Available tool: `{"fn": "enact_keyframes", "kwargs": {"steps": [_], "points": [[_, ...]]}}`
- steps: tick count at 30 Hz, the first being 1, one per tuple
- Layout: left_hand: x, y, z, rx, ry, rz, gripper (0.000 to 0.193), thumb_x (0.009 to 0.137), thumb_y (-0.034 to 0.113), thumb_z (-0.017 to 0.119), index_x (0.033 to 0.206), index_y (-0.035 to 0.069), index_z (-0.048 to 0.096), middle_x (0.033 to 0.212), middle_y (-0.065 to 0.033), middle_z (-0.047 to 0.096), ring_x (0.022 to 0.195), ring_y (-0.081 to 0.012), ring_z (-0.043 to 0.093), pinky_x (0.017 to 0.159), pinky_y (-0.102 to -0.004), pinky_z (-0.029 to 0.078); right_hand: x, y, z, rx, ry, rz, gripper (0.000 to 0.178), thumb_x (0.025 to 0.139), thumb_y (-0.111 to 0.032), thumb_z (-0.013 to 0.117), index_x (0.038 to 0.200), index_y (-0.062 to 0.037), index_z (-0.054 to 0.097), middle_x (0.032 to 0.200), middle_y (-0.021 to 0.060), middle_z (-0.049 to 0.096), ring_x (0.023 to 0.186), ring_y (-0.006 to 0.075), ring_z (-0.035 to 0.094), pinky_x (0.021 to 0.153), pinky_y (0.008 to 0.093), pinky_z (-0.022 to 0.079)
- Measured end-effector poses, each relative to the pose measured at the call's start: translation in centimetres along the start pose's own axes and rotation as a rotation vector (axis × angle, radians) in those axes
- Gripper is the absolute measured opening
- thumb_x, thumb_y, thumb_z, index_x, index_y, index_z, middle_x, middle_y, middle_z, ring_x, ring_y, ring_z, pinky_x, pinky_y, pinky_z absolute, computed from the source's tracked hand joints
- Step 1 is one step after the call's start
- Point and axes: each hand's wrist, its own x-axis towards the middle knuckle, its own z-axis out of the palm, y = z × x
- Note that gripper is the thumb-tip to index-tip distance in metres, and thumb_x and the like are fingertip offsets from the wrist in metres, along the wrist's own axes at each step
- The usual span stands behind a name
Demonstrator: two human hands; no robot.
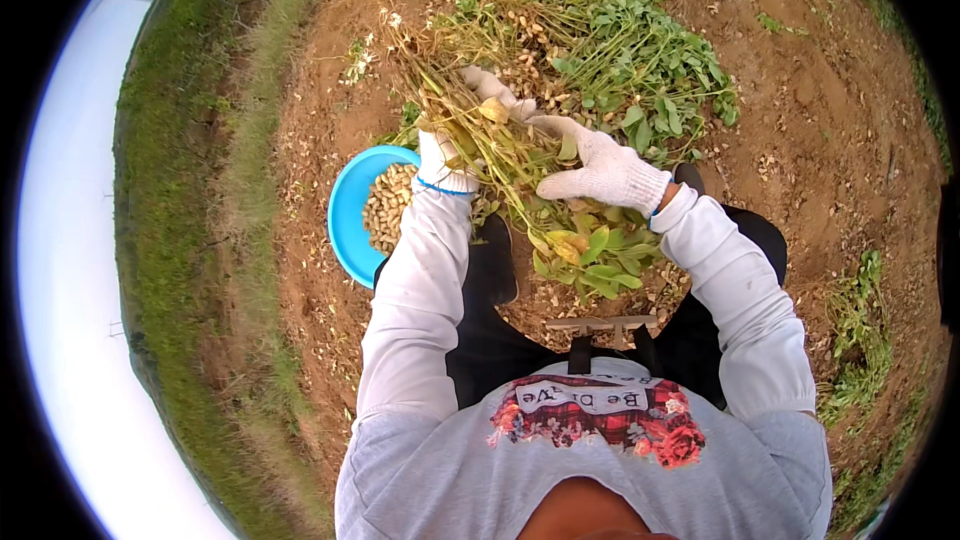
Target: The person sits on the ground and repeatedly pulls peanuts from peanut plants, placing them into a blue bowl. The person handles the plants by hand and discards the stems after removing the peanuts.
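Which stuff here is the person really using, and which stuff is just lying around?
In use:
- left hand and right hand, in white gloves, gripping the peanut plant
- blue bowl holding picked peanuts
- pile of pulled plants

Just lying about:
- grass strip
- small weeds
- scattered dry leaves

Bare brown soil [800, 90] carries a peanut-plant heap [620, 40] and blue bowl [347, 210].

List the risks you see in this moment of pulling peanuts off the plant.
1. The blue bowl sits partly under the left forearm, so plucked pods may miss it and drop on the soil.
2. The left hand and right hand grip one tangled peanut plant; a hard tug might scatter pods.
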Motion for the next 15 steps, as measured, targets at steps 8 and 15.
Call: {"fn": "enact_keyframes", "kwargs": {"steps": [8, 15], "points": [[0.4, 0.6, 1.1, 0.238, 0.231, -0.001, 0.043, 0.108, 0.033, 0.043, 0.125, -0.003, 0.06, 0.113, -0.0218, 0.07, 0.1, -0.0366, 0.07, 0.092, -0.0562, 0.059, -0.3, 0.4, -1.0, -0.01, 0.407, -0.067, 0.06, 0.09, -0.035, 0.073, 0.143, -0.0115, 0.058, 0.129, 0.0168, 0.069, 0.118, 0.0278, 0.067, 0.104, 0.0372, 0.05], [0.3, -2.3, 1.6, 0.437, 0.336, -0.04, 0.034, 0.107, 0.013, 0.044, 0.135, 0.0, 0.057, 0.127, -0.0158, 0.068, 0.107, -0.0277, 0.071, 0.086, -0.0424, 0.063, 2.0, 0.2, 0.4, 0.098, 0.329, -0.049, 0.055, 0.095, -0.032, 0.077, 0.138, -0.0032, 0.057, 0.122, 0.0069, 0.068, 0.108, 0.0184, 0.065, 0.098, 0.0341, 0.053]]}}
